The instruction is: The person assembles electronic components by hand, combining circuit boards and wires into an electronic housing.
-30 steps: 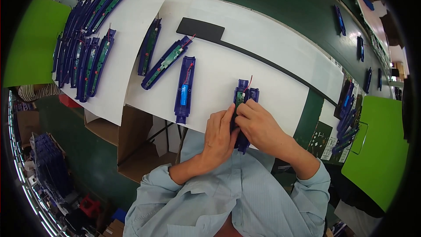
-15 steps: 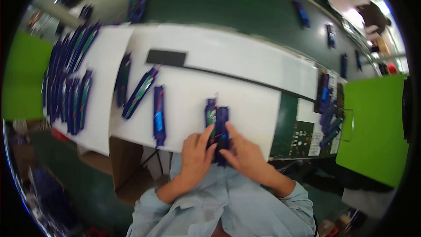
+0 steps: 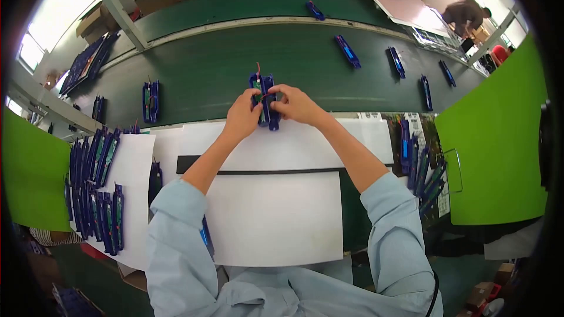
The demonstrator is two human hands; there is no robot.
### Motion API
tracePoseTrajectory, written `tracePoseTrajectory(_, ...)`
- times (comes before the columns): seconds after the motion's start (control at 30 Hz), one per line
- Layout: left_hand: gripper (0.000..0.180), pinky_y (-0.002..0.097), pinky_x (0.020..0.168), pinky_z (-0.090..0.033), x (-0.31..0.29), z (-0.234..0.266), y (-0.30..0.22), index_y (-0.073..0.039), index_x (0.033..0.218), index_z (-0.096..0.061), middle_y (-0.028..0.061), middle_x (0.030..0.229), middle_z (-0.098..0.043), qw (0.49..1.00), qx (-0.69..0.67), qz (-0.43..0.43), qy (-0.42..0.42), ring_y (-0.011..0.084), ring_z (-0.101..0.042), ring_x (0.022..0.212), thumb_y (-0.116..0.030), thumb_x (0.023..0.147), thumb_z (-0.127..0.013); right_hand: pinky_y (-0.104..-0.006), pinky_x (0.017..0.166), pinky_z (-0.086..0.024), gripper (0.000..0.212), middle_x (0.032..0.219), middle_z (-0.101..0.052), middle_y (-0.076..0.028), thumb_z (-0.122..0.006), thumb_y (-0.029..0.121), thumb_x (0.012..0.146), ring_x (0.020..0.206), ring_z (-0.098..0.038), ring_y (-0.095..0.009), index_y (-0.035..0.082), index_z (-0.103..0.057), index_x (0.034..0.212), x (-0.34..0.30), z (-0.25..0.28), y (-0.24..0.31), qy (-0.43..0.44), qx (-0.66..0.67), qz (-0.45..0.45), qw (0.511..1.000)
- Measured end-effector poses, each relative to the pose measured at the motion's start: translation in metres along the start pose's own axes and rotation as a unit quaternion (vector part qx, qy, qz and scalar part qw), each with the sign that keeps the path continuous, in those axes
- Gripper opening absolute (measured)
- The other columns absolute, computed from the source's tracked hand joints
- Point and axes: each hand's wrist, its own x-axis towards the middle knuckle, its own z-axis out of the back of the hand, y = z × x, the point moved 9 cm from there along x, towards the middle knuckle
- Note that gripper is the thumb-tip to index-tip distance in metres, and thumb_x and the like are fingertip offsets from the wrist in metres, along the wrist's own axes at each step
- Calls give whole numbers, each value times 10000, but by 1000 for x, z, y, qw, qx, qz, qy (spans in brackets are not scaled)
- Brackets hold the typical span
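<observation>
Both arms reach forward to a pair of long blue plastic housings side by side over the green belt. My left hand [image 3: 242, 115] grips the left housing [image 3: 257, 84], which has a green circuit board and a red wire at its far end. My right hand [image 3: 297, 104] closes around the right housing [image 3: 274, 122], a dark blue shell. A thin wire runs between the two halves. My fingers hide part of both pieces, and I cannot tell whether they rest on the belt.
The green belt [image 3: 202, 61] carries similar housings, including a pair [image 3: 150, 101] at left. Rows of housings [image 3: 100, 164] lie on the left white board, several more [image 3: 420, 167] at right. A black strip [image 3: 282, 171] crosses the white work surface [image 3: 273, 217]. Green panels [image 3: 487, 152] flank both sides.
My hands have carried the two housings from the near edge of the white work surface forward to the green belt. The view has shifted up, showing more of the far side.
</observation>
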Motion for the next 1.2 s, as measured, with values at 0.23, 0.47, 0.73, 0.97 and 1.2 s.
tracePoseTrajectory(0.23, 360, 354, 924, -514, -31, 71, -14, -77, 1339, -620, 113, 1150, -679, 994, 1, -67, -84, 217, -659, 1047, -94, 981, -653, -510, 979, -496, 453, 1220, -650, -179, -732, 180, 851, 1157, -602, -403, -11, -646, 1253, 18, 136, -4, -374, -426, 150, 810)
tracePoseTrajectory(0.47, 220, 250, 682, -456, -217, 152, -35, -47, 1206, -652, 41, 942, -584, 991, -29, 89, -101, 110, -547, 761, -37, 986, -649, -488, 981, -514, 413, 1242, -667, -227, -707, 158, 948, 1166, -635, -415, 90, -629, 1348, 12, 274, -173, -276, -422, -2, 863)
tracePoseTrajectory(0.73, 210, 321, 699, -498, -358, 143, 0, -32, 1147, -646, 120, 1045, -611, 958, 83, 182, -206, 216, -619, 823, 9, 942, -668, -293, 785, -501, 261, 951, -690, -70, -719, 119, 968, 841, -606, -128, -9, -683, 1193, -107, 133, -38, -187, -194, 40, 962)
tracePoseTrajectory(0.97, 334, 473, 966, -437, -310, 147, 12, -57, 1174, -605, 143, 1201, -608, 914, 370, 43, -163, 349, -574, 1128, -38, 864, -727, -415, 725, -523, 402, 988, -655, -131, -864, 31, 719, 867, -644, -327, 43, -694, 1083, -317, -95, 75, -16, -179, 112, 977)
tracePoseTrajectory(1.2, 347, 435, 866, -490, -311, 147, -30, -37, 1163, -590, 161, 1104, -566, 956, 226, 45, -183, 352, -593, 994, -47, 864, -766, -345, 600, -520, 372, 965, -615, -134, -813, 84, 870, 758, -623, -245, 33, -655, 1203, -318, -115, 70, -60, -87, 28, 994)
